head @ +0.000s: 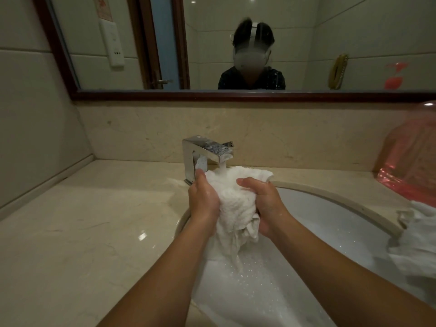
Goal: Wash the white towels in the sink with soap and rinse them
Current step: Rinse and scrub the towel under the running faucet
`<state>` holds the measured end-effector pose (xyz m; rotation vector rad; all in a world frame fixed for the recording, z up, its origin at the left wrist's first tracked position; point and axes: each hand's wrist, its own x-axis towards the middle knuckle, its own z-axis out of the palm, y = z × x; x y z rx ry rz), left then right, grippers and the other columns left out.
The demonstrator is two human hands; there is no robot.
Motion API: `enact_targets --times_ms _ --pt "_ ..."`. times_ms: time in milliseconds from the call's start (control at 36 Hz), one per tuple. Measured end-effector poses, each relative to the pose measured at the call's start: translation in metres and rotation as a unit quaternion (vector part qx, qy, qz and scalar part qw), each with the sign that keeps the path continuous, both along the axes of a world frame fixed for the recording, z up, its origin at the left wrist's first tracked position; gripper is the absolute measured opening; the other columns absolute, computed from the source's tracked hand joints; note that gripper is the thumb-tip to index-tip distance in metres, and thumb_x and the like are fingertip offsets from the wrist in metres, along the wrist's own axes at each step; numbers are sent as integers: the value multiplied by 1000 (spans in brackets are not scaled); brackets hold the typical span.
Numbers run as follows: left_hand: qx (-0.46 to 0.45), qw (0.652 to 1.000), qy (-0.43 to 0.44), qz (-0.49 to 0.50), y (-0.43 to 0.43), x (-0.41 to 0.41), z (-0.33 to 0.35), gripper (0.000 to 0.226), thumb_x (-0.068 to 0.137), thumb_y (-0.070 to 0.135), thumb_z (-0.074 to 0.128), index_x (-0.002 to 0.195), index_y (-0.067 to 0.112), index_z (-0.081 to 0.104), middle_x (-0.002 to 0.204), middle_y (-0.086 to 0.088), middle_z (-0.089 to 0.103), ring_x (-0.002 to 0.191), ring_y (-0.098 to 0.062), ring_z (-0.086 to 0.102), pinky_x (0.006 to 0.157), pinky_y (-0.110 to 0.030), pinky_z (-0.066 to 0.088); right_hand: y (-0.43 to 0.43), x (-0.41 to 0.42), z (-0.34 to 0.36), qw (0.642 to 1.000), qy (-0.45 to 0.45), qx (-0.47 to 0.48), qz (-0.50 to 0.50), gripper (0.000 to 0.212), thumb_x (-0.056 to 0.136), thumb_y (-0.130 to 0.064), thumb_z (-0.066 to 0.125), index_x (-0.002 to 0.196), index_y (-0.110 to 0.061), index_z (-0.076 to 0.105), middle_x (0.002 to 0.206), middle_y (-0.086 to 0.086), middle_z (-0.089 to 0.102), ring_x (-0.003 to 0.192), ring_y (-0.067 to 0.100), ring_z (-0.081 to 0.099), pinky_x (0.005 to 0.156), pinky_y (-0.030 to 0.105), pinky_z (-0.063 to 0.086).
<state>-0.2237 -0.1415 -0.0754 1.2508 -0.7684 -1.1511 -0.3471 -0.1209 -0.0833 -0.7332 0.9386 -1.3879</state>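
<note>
A wet white towel (232, 204) is bunched between both my hands above the white sink (330, 223). My left hand (203, 200) grips its left side and my right hand (265, 204) grips its right side. Water runs from the chrome faucet (205, 152) onto the towel's top, and water streams from its lower end into the basin. Another white towel (417, 234) lies over the sink's right rim, partly cut off by the frame edge.
A beige marble counter (82, 232) surrounds the sink. A large pink translucent bottle (410, 156) stands at the back right. A framed mirror (236, 43) on the wall reflects a person.
</note>
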Motion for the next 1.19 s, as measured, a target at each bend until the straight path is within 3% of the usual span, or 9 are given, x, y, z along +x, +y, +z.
enact_targets --times_ms 56,167,306,444,500,583,889,972,1194 --pt "-2 1000 -10 3 -1 0 -1 65 110 59 33 137 10 66 124 -10 74 116 -31 68 108 -50 53 0 -2 0 1000 -14 6 2 73 67 -20 82 129 13 63 95 28 70 58 27 71 53 32 57" --pt "-4 1000 -17 6 -1 0 -1 65 111 58 32 135 10 67 122 -11 74 114 -32 69 107 -50 54 -2 0 -2 999 -22 35 2 79 62 -29 83 130 9 67 113 32 72 92 43 74 83 49 61" --pt "3 1000 -19 0 -1 0 0 64 112 57 31 133 9 68 119 -11 74 111 -31 69 101 -44 56 0 1 1 997 -31 67 -5 62 78 -42 74 123 0 75 115 27 76 109 44 74 106 55 54" --pt "9 1000 -15 2 -2 0 -1 67 113 57 27 139 9 64 131 -11 70 122 -32 65 108 -44 52 -4 5 3 996 -34 74 -45 64 93 -64 61 123 -10 77 117 20 78 110 39 75 109 54 53" --pt "22 1000 -3 4 -5 1 -1 69 112 58 24 141 9 63 133 -11 70 124 -33 64 110 -44 51 -8 9 8 995 -17 81 -61 78 83 -79 62 128 -16 74 119 15 78 109 38 76 107 54 55" --pt "46 998 42 4 -12 3 -5 75 108 66 23 138 12 66 128 -11 72 119 -35 66 110 -50 52 -35 2 -5 991 -3 104 -90 119 43 -103 62 140 -33 64 134 5 72 117 35 72 105 58 55" --pt "70 991 109 34 -17 14 -13 84 102 73 20 137 11 65 124 -12 73 115 -36 69 106 -52 55 -25 16 2 997 56 46 -15 84 81 -79 57 128 -12 74 118 19 77 112 37 75 109 52 54" --pt "64 990 119 36 -17 13 -13 85 101 74 20 136 11 65 125 -12 72 115 -36 68 105 -52 56 -23 19 0 998 57 24 -17 95 68 -83 62 133 -14 70 122 18 76 114 37 74 111 55 52" --pt "46 992 112 29 -22 13 -21 105 74 87 18 135 17 68 124 -10 74 115 -37 69 106 -54 54 -21 18 -4 998 53 31 -32 100 65 -87 63 139 -19 65 126 15 75 114 35 74 107 54 55"
